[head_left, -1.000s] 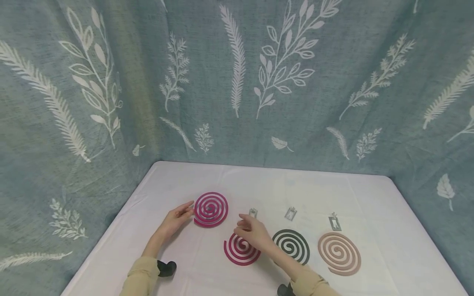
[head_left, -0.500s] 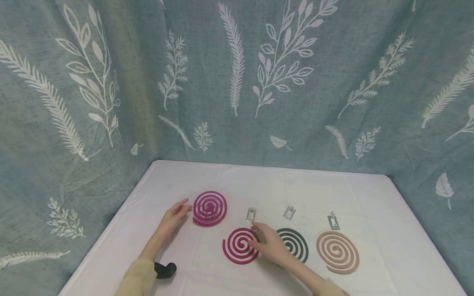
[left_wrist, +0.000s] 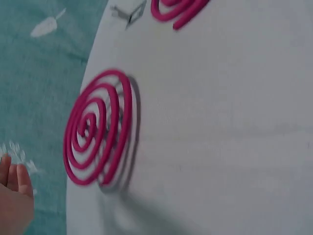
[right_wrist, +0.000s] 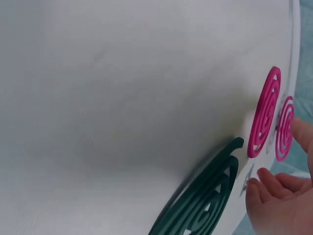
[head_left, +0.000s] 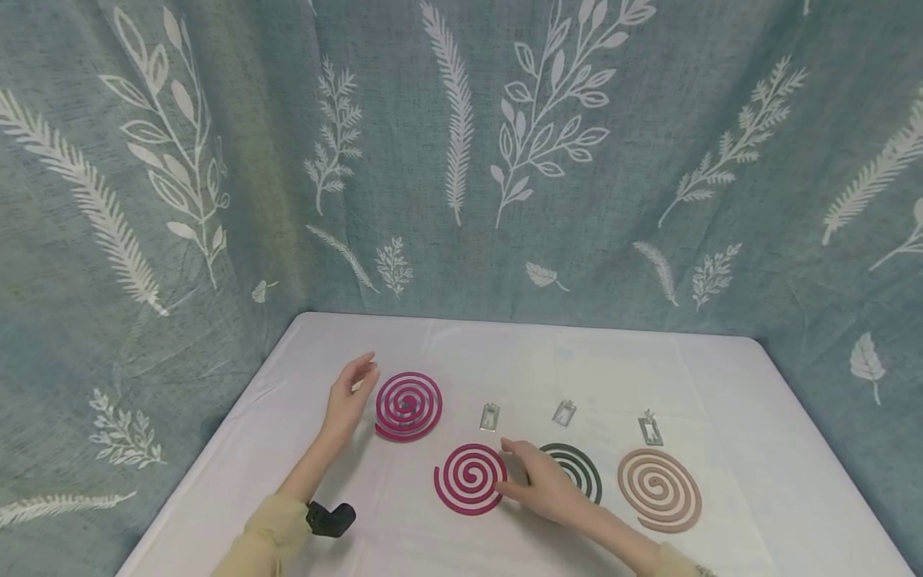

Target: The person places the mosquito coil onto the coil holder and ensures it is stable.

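1. The left hand (head_left: 351, 393) is beside the far-left magenta spiral coil (head_left: 408, 403), fingers loosely bent, a small gap between thumb and fingertips, nothing held.
2. That coil is raised off the white cloth-covered table (head_left: 757, 449), as its offset shadow in the left wrist view shows; something grey shows through its rings, too small to make out.
3. The right hand (head_left: 544, 483) hangs over the matte dark green spiral coil (head_left: 577, 467), hiding its near-left part; thumb and fingers are spread fairly wide and hold nothing.
4. The right thumb tip overlaps the right rim of a second magenta spiral coil (head_left: 471, 476) in the head view; the right wrist view shows that coil well beyond the hand.
5. A flat tan spiral coil (head_left: 658, 489) lies right of the green one, a narrow strip of cloth between their rims.
6. Three small silvery metal stands lie in a spaced row behind these coils: left stand (head_left: 489, 417), middle stand (head_left: 565, 413), right stand (head_left: 650, 429), the last just behind the tan rim.
7. Broad white cloth separates the row from the table's back edge, where the blue-green leaf-patterned curtain (head_left: 404, 120) hangs; more stretches from the tan coil to the right edge.
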Demonstrator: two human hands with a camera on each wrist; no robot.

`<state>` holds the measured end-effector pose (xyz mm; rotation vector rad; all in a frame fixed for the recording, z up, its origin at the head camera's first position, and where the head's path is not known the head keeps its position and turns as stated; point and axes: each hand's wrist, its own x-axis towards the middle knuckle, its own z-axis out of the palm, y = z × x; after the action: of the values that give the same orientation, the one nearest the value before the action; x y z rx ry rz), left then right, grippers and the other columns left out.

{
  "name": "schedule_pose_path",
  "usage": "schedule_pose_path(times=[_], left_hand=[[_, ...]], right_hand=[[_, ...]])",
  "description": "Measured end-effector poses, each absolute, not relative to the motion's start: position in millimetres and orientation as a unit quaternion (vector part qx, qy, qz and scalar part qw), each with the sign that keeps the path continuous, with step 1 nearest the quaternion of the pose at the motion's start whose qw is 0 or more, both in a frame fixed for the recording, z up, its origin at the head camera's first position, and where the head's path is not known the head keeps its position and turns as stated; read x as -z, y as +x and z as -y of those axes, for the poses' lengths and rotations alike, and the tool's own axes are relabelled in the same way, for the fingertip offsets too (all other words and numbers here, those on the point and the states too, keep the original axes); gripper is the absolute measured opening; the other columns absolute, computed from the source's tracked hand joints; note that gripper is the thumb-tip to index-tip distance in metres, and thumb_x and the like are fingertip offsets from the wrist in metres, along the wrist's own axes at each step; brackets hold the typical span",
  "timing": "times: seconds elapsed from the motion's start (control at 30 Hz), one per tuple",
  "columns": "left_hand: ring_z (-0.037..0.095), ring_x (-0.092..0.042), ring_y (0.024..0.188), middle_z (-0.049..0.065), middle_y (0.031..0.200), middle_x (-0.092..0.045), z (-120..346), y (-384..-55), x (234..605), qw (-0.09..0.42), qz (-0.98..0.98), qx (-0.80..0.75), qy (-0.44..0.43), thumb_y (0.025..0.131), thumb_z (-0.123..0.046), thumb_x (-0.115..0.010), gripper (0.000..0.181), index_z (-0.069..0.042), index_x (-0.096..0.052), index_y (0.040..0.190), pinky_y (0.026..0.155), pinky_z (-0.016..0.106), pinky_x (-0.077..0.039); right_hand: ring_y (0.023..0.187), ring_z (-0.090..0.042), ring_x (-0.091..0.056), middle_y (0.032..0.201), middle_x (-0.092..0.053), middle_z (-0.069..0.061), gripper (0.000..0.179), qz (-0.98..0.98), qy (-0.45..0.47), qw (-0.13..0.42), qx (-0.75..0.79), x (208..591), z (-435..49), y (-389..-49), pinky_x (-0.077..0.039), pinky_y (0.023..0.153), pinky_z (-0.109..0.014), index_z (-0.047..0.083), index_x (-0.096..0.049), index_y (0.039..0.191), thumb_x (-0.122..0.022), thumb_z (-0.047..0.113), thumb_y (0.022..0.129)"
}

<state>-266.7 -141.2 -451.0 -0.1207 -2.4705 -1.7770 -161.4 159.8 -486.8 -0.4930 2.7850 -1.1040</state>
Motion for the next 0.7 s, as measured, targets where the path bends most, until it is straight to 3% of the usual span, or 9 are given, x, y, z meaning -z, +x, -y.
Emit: schedule_pose_path(times=[0.1,0.27,0.4,0.47,0.57,0.7], left_hand=[[0.029,-0.042,0.128,0.02,0.137,-0.047,128,-260,443,0.052,0.805,0.586,-0.078,0.099,-0.018,-0.049,0.044,-0.004,-0.041,0.139,0.098,0.023,-0.038],[0.033,-0.048,0.123,0.02,0.129,-0.052,111,-252,446,0.054,0.814,0.554,-0.167,0.095,-0.012,-0.056,0.039,-0.002,-0.05,0.132,0.094,0.017,-0.045],[0.032,-0.053,0.116,0.015,0.123,-0.057,102,-246,453,0.045,0.843,0.471,-0.257,0.09,-0.013,-0.063,0.038,-0.005,-0.056,0.127,0.095,0.037,-0.051],[0.032,-0.052,0.118,0.013,0.125,-0.057,99,-243,456,0.018,0.856,0.429,-0.29,0.089,-0.017,-0.066,0.041,-0.007,-0.057,0.127,0.099,0.047,-0.047],[0.03,-0.047,0.127,0.01,0.131,-0.054,96,-240,460,-0.051,0.869,0.375,-0.318,0.088,-0.025,-0.067,0.046,-0.01,-0.056,0.13,0.106,0.052,-0.039],[0.03,-0.047,0.128,0.01,0.132,-0.054,95,-239,462,-0.136,0.869,0.318,-0.354,0.085,-0.028,-0.07,0.054,-0.009,-0.054,0.132,0.106,0.052,-0.039]], right_hand=[[0.123,-0.034,-0.052,0.131,-0.057,-0.015,0.064,-0.918,-0.167,0.064,0.354,484,-163,-160,-0.045,0.1,-0.051,0.0,-0.046,0.136,-0.068,0.033,0.085],[0.123,-0.033,-0.052,0.129,-0.058,-0.014,0.066,-0.925,-0.171,0.072,0.331,481,-169,-157,-0.044,0.101,-0.05,0.001,-0.045,0.137,-0.069,0.032,0.085],[0.125,-0.035,-0.05,0.129,-0.058,-0.015,0.067,-0.927,-0.174,0.073,0.325,479,-172,-154,-0.043,0.103,-0.051,0.0,-0.044,0.137,-0.07,0.032,0.084],[0.127,-0.037,-0.048,0.13,-0.057,-0.016,0.066,-0.927,-0.176,0.072,0.323,478,-172,-153,-0.04,0.104,-0.053,0.0,-0.045,0.137,-0.07,0.031,0.084],[0.128,-0.037,-0.048,0.131,-0.057,-0.016,0.066,-0.93,-0.186,0.069,0.31,478,-173,-153,-0.039,0.105,-0.052,0.0,-0.045,0.136,-0.07,0.031,0.084],[0.125,-0.032,-0.051,0.133,-0.056,-0.015,0.066,-0.936,-0.199,0.072,0.282,479,-173,-157,-0.043,0.103,-0.049,0.001,-0.046,0.136,-0.07,0.033,0.083]])
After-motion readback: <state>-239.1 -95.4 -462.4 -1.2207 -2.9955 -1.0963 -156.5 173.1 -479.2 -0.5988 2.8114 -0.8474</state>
